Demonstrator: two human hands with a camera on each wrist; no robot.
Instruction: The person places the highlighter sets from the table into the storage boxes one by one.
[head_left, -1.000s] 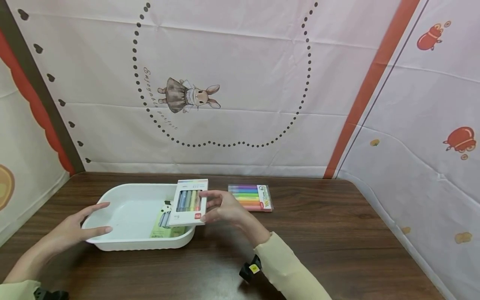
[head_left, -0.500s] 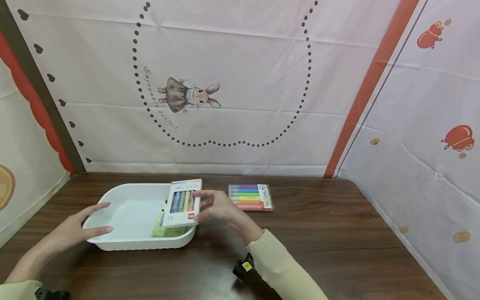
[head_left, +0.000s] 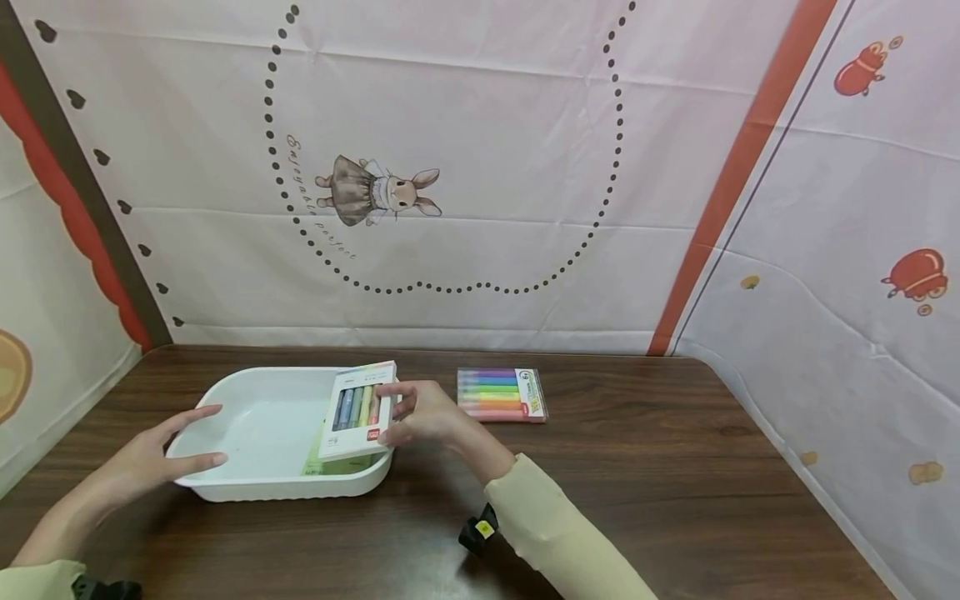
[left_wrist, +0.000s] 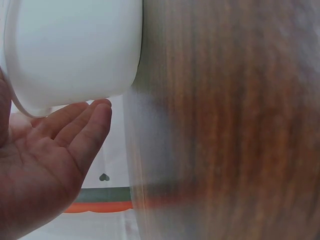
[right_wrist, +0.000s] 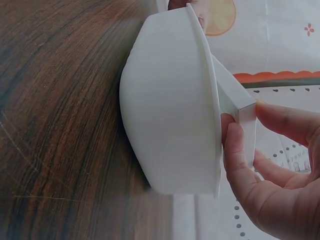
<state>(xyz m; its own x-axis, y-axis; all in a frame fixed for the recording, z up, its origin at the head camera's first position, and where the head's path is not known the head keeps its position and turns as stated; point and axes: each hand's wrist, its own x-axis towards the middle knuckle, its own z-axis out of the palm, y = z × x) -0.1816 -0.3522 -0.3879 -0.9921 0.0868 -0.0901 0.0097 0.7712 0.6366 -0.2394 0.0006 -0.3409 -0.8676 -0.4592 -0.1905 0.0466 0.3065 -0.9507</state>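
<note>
My right hand [head_left: 420, 412] pinches the right edge of a white windowed pen box [head_left: 348, 448], coloured sticks showing through its window. In the right wrist view the box [right_wrist: 247, 130] slants above the rim of the white plastic basin [right_wrist: 170, 105], thumb and fingers on opposite sides of it. Beneath the box, a light green packet [head_left: 337, 465] lies in the basin [head_left: 300, 490], mostly covered. At the basin's left end, my left hand [head_left: 142, 458] holds the rim. Thumb and forefinger reach over it, while other fingers [left_wrist: 92, 130] lie under it against the outer wall.
A clear flat pack of rainbow-coloured pens [head_left: 495, 396] lies on the dark wood table [head_left: 637, 483], right of the basin. Printed white cloth [head_left: 487, 167] hangs behind the table and along both sides.
My right hand has moved left with the pen box, bringing it further over the basin and tilting it. More of the green packet is now covered. The left hand keeps its place.
</note>
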